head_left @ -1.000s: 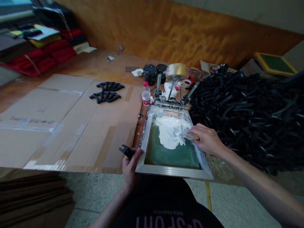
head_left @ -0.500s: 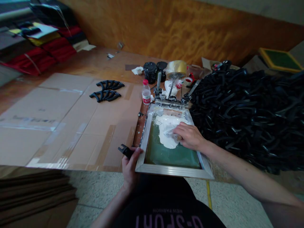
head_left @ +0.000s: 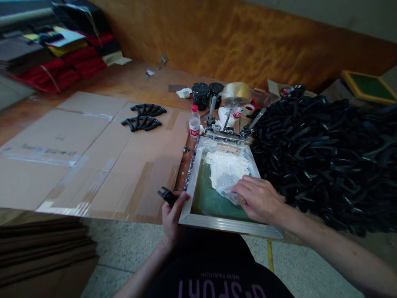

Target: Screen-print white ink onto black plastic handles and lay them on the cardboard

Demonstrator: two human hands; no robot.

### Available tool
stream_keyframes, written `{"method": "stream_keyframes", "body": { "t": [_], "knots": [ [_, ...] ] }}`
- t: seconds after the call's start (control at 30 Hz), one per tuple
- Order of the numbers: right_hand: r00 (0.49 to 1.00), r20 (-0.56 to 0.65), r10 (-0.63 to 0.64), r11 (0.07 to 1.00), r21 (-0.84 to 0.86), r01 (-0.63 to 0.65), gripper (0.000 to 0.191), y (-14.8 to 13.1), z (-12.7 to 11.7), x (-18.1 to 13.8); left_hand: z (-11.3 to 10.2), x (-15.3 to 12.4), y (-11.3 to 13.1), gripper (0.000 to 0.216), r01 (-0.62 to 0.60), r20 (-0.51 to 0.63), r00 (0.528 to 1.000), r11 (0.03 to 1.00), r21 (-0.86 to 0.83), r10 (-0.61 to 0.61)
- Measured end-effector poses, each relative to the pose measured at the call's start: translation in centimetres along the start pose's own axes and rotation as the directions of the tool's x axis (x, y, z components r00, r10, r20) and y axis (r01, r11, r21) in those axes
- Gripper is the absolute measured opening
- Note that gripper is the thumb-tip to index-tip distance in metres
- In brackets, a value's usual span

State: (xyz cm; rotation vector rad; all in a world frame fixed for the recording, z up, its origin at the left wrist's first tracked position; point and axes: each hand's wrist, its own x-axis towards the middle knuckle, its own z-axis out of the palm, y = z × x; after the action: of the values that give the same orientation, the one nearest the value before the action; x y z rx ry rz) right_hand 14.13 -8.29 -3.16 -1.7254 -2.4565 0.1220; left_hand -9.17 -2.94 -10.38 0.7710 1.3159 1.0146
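Note:
A silk-screen frame (head_left: 229, 223) with metal sides and a green mesh (head_left: 206, 203) lies at the table's front edge. Thick white ink (head_left: 226, 165) covers the mesh's upper middle. My right hand (head_left: 260, 198) is closed round a scraper (head_left: 232, 194), whose ink-smeared, translucent blade rests in the lower part of the ink. At the frame's left front corner, my left hand (head_left: 172, 217) grips a black plastic part (head_left: 166, 195) with a forked end. Its thumb lies against the frame's side, and the part's lower end is hidden in the fingers.
Black curved parts (head_left: 144, 123) lie in two rows on flat cardboard (head_left: 102, 174) to the left. A large heap of black parts (head_left: 328, 153) crowds the right. Hinge clamps (head_left: 228, 134), a red-capped bottle (head_left: 194, 122), dark tubs (head_left: 200, 96) and a tape roll (head_left: 235, 92) stand behind the frame.
My right hand has drawn the scraper toward me, down the mesh, and the white ink has spread under it. My left hand keeps the black part at the frame corner. The view has shifted slightly.

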Motion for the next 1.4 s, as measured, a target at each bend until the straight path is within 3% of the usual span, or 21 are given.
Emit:
{"method": "stream_keyframes", "body": {
  "t": [0.13,0.33,0.47,0.67,0.87,1.17,1.4],
  "knots": [
    [1.000,0.018,-0.007,0.996,-0.084,0.009,0.015,0.1,1.9,1.5,-0.1,0.2,-0.7,0.031,0.000,-0.014,1.000,1.000,-0.030,0.000],
    [0.983,0.082,0.163,0.979,-0.139,-0.151,0.012,3.3,3.4,6.2,-0.5,0.4,-1.4,0.030,0.024,0.017,1.000,0.997,-0.068,-0.023],
    [0.957,0.067,0.284,0.954,-0.120,-0.275,0.015,4.8,2.4,7.9,-0.6,0.4,-1.3,0.030,0.030,0.040,0.999,0.997,-0.074,-0.027],
    [0.874,-0.007,0.487,0.863,-0.153,-0.482,0.030,6.6,-0.6,7.8,-0.7,0.4,-1.1,0.030,0.024,0.074,0.997,0.998,-0.051,-0.020],
    [0.860,0.070,0.505,0.857,-0.157,-0.490,0.035,8.2,-1.7,7.0,-0.6,0.4,-1.2,0.033,-0.019,0.070,0.997,1.000,-0.024,0.021],
    [0.872,0.186,0.454,0.891,-0.092,-0.444,0.043,10.2,-0.9,7.2,-0.3,-0.3,0.6,0.027,-0.176,0.041,0.984,0.972,0.158,0.171],
    [0.879,0.241,0.411,0.911,-0.057,-0.409,0.044,12.0,-1.3,6.9,0.0,-0.3,0.6,0.031,-0.159,0.010,0.987,0.977,0.145,0.160]
  ]
}}
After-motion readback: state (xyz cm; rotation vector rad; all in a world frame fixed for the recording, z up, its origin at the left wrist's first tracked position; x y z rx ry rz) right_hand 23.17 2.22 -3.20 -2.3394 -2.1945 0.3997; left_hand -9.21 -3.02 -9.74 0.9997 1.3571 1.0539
